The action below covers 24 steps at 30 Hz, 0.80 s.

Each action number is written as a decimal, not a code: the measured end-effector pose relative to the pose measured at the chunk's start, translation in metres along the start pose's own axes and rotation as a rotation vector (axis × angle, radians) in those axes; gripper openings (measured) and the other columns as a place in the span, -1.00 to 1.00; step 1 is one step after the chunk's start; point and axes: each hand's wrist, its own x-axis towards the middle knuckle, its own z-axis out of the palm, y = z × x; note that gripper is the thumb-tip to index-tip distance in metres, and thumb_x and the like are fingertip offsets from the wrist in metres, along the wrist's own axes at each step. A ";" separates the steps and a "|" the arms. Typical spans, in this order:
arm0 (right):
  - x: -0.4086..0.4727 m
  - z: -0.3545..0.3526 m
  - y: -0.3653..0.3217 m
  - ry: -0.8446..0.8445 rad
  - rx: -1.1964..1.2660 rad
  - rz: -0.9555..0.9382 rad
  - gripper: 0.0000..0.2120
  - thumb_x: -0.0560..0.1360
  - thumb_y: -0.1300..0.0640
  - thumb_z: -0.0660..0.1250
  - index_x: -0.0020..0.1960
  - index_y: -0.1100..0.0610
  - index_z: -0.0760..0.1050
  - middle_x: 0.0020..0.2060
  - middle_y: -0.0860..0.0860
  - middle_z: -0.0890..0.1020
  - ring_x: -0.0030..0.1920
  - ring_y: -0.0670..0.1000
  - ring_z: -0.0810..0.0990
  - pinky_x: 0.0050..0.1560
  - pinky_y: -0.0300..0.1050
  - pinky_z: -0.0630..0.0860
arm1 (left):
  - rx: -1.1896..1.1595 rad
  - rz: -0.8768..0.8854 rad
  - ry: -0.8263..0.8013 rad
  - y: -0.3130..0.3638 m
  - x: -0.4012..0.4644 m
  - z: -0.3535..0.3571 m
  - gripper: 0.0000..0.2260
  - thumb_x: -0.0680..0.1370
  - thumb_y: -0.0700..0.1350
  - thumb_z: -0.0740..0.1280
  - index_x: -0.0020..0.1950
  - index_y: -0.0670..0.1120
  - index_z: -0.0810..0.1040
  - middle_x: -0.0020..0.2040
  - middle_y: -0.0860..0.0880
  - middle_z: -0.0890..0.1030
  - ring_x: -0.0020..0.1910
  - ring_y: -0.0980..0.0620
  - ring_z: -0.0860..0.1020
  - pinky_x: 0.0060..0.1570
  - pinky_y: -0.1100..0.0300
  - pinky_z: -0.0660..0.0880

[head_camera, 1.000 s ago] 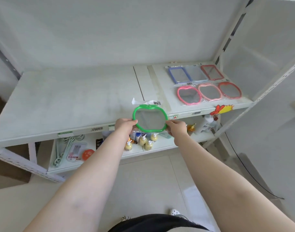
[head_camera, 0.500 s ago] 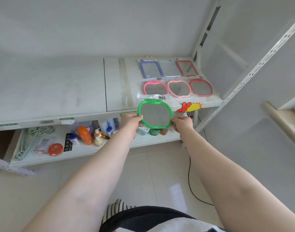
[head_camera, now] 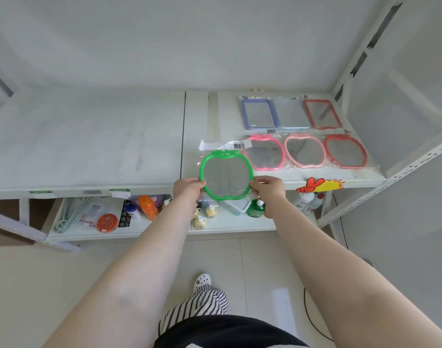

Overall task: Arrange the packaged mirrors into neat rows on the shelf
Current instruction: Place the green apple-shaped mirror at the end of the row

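Observation:
I hold a green apple-shaped packaged mirror point(head_camera: 226, 175) over the front edge of the white shelf point(head_camera: 89, 146). My left hand point(head_camera: 188, 188) grips its lower left rim and my right hand point(head_camera: 268, 188) grips its lower right rim. To its right lies a front row of apple mirrors: bright pink point(head_camera: 265, 153), pale pink point(head_camera: 304, 151) and red point(head_camera: 345, 151). Behind them lies a row of rectangular mirrors: blue point(head_camera: 259, 114), clear point(head_camera: 290, 113) and red point(head_camera: 321, 113). The green mirror's right edge slightly overlaps the bright pink one.
A shelf upright point(head_camera: 415, 162) stands at the right. The lower shelf point(head_camera: 164, 229) holds bottles, an orange lid point(head_camera: 107, 223), hangers and other goods. A yellow-red sticker point(head_camera: 320, 185) marks the shelf's front edge. A cable point(head_camera: 309, 312) lies on the tiled floor.
The green mirror has moved up and forward over the shelf edge, closer to the bright pink mirror. My view has shifted back towards the left, and both hands keep their grip.

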 end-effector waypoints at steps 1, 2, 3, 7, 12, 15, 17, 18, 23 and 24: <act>0.009 0.004 -0.006 0.011 -0.033 -0.010 -0.87 0.43 0.27 0.40 -0.03 0.14 0.62 -0.41 0.02 0.57 -0.45 -0.05 0.45 -0.31 -0.22 0.42 | -0.002 -0.004 0.002 0.005 0.010 0.004 -0.76 0.45 -0.29 0.41 0.12 -0.21 0.62 -0.12 -0.17 0.62 -0.40 0.03 0.52 -0.32 0.22 0.48; 0.018 0.008 -0.011 0.019 -0.070 -0.021 -0.87 0.43 0.25 0.39 -0.04 0.11 0.63 -0.43 0.00 0.56 -0.46 -0.06 0.43 -0.31 -0.23 0.41 | -0.008 -0.004 0.000 0.011 0.020 0.008 -0.76 0.45 -0.30 0.41 0.11 -0.22 0.62 -0.16 -0.16 0.62 -0.40 0.03 0.52 -0.34 0.22 0.48; 0.028 0.012 -0.016 0.025 -0.100 -0.030 -0.87 0.43 0.25 0.38 -0.05 0.10 0.63 -0.45 -0.01 0.54 -0.47 -0.06 0.42 -0.34 -0.23 0.39 | -0.013 -0.004 -0.003 0.017 0.030 0.012 -0.75 0.44 -0.31 0.42 0.11 -0.22 0.62 -0.21 -0.13 0.62 -0.39 0.03 0.52 -0.29 0.22 0.52; 0.059 0.032 -0.032 0.048 -0.101 -0.045 -0.87 0.42 0.29 0.38 -0.05 0.15 0.62 -0.45 0.00 0.55 -0.45 -0.05 0.46 -0.25 -0.15 0.48 | -0.014 -0.002 0.004 0.036 0.063 0.019 -0.75 0.43 -0.31 0.43 0.10 -0.24 0.62 -0.33 -0.04 0.57 -0.38 0.02 0.53 -0.14 0.16 0.56; 0.086 0.054 -0.041 0.045 -0.092 -0.018 -0.85 0.40 0.29 0.40 -0.04 0.15 0.61 -0.44 0.04 0.57 -0.46 -0.03 0.48 -0.26 -0.11 0.51 | -0.002 0.006 0.028 0.049 0.089 0.018 -0.75 0.42 -0.33 0.43 0.10 -0.26 0.62 -0.28 -0.11 0.59 -0.39 0.00 0.52 -0.14 0.14 0.56; 0.101 0.062 -0.045 0.025 -0.095 -0.005 -0.84 0.40 0.30 0.41 -0.04 0.15 0.61 -0.43 0.05 0.58 -0.43 0.01 0.51 -0.14 -0.03 0.57 | -0.012 0.012 0.053 0.053 0.100 0.018 -0.74 0.41 -0.34 0.44 0.09 -0.27 0.62 -0.33 -0.07 0.57 -0.39 0.00 0.52 -0.20 0.21 0.54; 0.110 0.065 -0.048 0.011 -0.118 -0.006 -0.86 0.40 0.29 0.42 -0.07 0.14 0.60 -0.43 0.05 0.59 -0.40 0.04 0.52 -0.11 -0.01 0.58 | -0.004 0.014 0.062 0.054 0.107 0.020 -0.74 0.41 -0.33 0.45 0.09 -0.26 0.62 -0.33 -0.05 0.57 -0.39 0.01 0.53 -0.18 0.21 0.55; 0.114 0.065 -0.049 0.007 -0.138 -0.011 -0.88 0.39 0.29 0.43 -0.10 0.12 0.60 -0.43 0.04 0.59 -0.39 0.04 0.52 -0.10 0.00 0.59 | 0.005 0.011 0.069 0.054 0.111 0.022 -0.74 0.40 -0.32 0.46 0.09 -0.26 0.62 -0.34 -0.05 0.57 -0.39 0.01 0.53 -0.16 0.19 0.56; 0.124 0.064 -0.043 -0.017 -0.281 -0.011 -0.92 0.40 0.24 0.43 -0.13 0.11 0.58 -0.46 0.01 0.59 -0.42 0.02 0.56 -0.31 -0.12 0.54 | 0.176 0.038 0.122 0.046 0.122 0.028 -0.77 0.40 -0.24 0.46 0.04 -0.19 0.66 -0.12 -0.18 0.69 -0.20 -0.12 0.64 0.09 0.04 0.59; 0.124 0.064 -0.041 -0.018 -0.303 -0.006 -0.88 0.40 0.22 0.43 -0.08 0.11 0.57 -0.46 0.01 0.59 -0.44 0.00 0.56 -0.36 -0.17 0.49 | 0.225 0.051 0.126 0.044 0.123 0.029 -0.79 0.40 -0.22 0.46 0.02 -0.17 0.67 -0.09 -0.19 0.70 -0.13 -0.14 0.66 0.09 0.02 0.59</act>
